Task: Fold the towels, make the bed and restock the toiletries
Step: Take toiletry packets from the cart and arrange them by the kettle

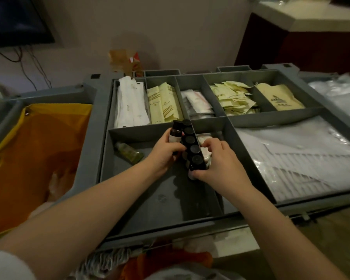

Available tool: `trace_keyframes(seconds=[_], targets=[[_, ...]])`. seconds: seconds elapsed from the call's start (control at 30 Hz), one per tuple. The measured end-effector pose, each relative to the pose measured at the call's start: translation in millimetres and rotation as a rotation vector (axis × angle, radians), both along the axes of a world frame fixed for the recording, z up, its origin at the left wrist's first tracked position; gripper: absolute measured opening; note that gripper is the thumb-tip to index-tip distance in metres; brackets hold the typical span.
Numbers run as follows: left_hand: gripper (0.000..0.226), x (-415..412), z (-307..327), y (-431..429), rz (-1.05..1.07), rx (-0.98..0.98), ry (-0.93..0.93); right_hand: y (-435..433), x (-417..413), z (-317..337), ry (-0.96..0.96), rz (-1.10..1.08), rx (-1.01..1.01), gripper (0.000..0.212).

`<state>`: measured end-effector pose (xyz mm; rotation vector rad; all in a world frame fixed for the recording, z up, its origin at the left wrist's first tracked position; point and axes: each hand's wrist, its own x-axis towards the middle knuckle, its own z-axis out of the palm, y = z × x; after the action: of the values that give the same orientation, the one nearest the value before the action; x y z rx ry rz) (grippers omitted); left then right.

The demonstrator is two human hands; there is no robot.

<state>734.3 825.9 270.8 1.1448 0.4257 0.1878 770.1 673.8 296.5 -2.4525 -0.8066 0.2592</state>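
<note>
Orange-yellow cloth lines the linen bag (38, 138) at the far left, which plays no part in this step. Right of it sits the grey compartmented tray (170, 199). Its far row holds white sachets (129, 102) and yellow sachets (164, 104). In the big near-left compartment a green bottle (128, 152) lies on its side, well apart from the rest.

The left hand (166, 152) is curled round a small bottle (175, 132) with a black cap, holding it upright just beside the far end of the row of black-capped bottles (191, 146). That row runs along the divider at the compartment's right edge. The right hand (216, 160) clasps the near end of the row, thumb against the nearest bottle and fingers over the far side. Whether the row stands on the tray floor or is lifted slightly I cannot tell. Plastic-wrapped packs (291, 158) fill the compartment on the far right.

This looks like the toiletry restocking, with the bottles being lined up or gathered. To do it well, the right hand should brace the row firmly so that nothing topples while the left hand sets its bottle down. That bottle should go in upright, cap up and tight against its neighbour, leaving no gap. The main risk is one nudge knocking the whole line over like dominoes. The lying green bottle probably wants righting and sorting afterwards.
</note>
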Motion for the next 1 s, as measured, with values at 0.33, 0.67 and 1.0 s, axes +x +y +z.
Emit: trace_keyframes(seconds=[0.33, 0.67, 1.0], targets=[[0.035, -47.6, 37.9, -8.4, 0.124, 0.552, -0.149, -7.0, -7.7, 37.2, 0.044, -0.083, 0.424, 0.037], [0.036, -80.8, 26.0, -55.4, 0.086, 0.751, -0.001, -18.7, -33.5, 46.1, 0.210, 0.087, 0.582, 0.037], [0.026, -100.2, 21.0, -86.0, 0.385, 0.692, 0.069, -35.4, -36.1, 12.4, -0.088, 0.252, 0.080, 0.027]])
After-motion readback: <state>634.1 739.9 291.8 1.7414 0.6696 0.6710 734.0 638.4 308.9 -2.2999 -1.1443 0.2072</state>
